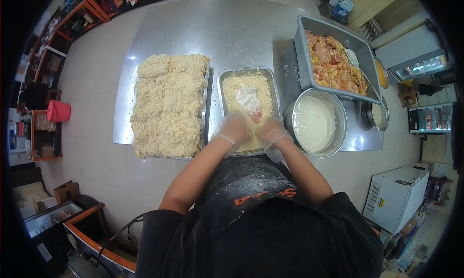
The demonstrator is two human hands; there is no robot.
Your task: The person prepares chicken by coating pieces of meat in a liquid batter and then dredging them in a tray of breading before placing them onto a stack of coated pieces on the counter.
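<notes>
My left hand point(235, 128) and my right hand point(272, 131), both in clear plastic gloves, are down in the near part of a metal tray point(221, 93) of pale breading crumbs point(266, 86). Between and just beyond them lies a piece of raw meat point(248, 98) coated in white batter, with a pink end towards me. My fingers are blurred and partly sunk in the crumbs, so their grip is hidden. Right of the tray is a steel bowl of white batter point(313, 123). At the left, crumb-coated pieces point(168, 104) cover a large tray.
A grey plastic tub point(302, 57) of marinated raw meat point(331, 62), with a white-handled utensil in it, stands at the back right. Beyond the batter bowl is a smaller steel bowl point(378, 115). All stand on a steel table point(217, 28). A chest freezer point(395, 196) is at the lower right.
</notes>
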